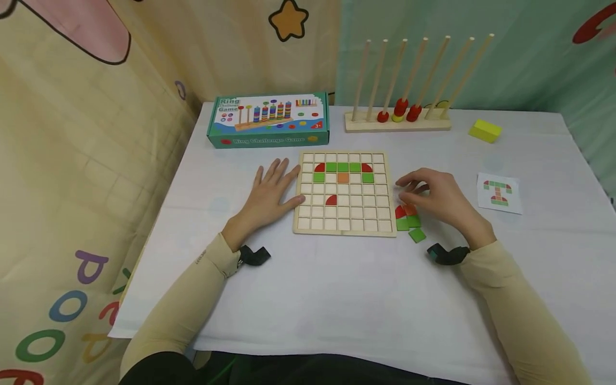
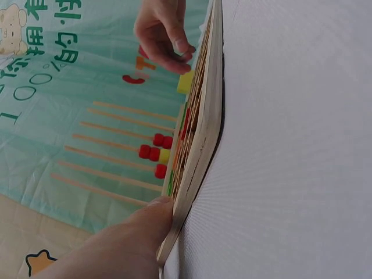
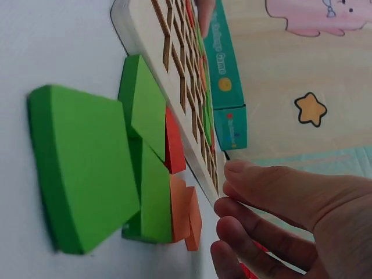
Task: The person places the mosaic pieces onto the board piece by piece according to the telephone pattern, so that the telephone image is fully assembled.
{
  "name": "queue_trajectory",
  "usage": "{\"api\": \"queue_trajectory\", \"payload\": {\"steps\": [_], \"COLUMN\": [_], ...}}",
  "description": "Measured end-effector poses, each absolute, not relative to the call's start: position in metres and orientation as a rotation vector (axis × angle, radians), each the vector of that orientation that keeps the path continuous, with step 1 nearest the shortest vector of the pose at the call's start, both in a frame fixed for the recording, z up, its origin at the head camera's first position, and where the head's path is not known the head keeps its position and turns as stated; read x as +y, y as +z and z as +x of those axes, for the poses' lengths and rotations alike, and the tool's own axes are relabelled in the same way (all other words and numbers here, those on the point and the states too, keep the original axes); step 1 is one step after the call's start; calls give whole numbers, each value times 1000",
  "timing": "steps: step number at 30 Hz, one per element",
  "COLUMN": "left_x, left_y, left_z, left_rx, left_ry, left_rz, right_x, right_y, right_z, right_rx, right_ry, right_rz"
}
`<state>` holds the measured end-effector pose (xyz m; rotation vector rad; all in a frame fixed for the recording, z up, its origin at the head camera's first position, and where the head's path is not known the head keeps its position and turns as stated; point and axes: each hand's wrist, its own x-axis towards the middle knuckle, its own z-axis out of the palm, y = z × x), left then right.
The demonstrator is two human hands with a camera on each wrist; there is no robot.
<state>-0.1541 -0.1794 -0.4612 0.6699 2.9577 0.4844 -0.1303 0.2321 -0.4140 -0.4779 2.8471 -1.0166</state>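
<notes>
My left hand (image 1: 269,195) lies flat with spread fingers at the left edge of the wooden grid board (image 1: 344,233), its thumb (image 2: 154,218) touching the rim. Over the table right of the board hangs my right hand (image 1: 435,198), fingers loosely bent, with nothing visible between thumb and fingertips. Just below it lie loose green pieces (image 3: 87,168), a red piece (image 3: 174,142) and orange pieces (image 3: 179,209). Set in the grid are a top row of green squares (image 1: 343,167) between two red quarter-rounds, two green squares and an orange one (image 1: 343,177) beneath, and a lower red quarter-round (image 1: 331,200).
A pattern card (image 1: 499,193) lies at the right. Behind the board are a green game box (image 1: 269,120), a peg stand (image 1: 399,124) with red and yellow beads, and a yellow block (image 1: 485,131). Curtains hang at the back and left.
</notes>
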Motion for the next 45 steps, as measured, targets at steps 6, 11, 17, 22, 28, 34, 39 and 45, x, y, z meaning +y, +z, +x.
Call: {"api": "queue_trajectory", "payload": {"steps": [6,11,17,22,28,34,39,45], "left_x": [-178,-177,-177,-178,-179,-179,-179,-178], "left_y": [-461,-461,-461,-461,-462,-462,-460,-457], "left_z": [-154,-154,-155,-155,-155,-153,-152,-152], "left_rx": [2953,2954,2952,2954,2953,2950,2949,2951], "left_ry": [491,492,480,471,487,495,493,483], "left_rz": [674,676,687,698,685,670,680,675], "right_x": [241,241,238,225,187,147,130,119], "right_y": [-421,-427,-430,-427,-415,-408,-410,-416], "right_z": [-127,-127,-129,-134,-147,-162,-165,-163], "right_rx": [2898,2944,2983,2978,2914,2848,2805,2788], "right_ry": [-993,-997,-992,-1021,-1034,-1004,-1033,-983], "right_rz": [-479,-511,-508,-589,-752,-875,-912,-878]}}
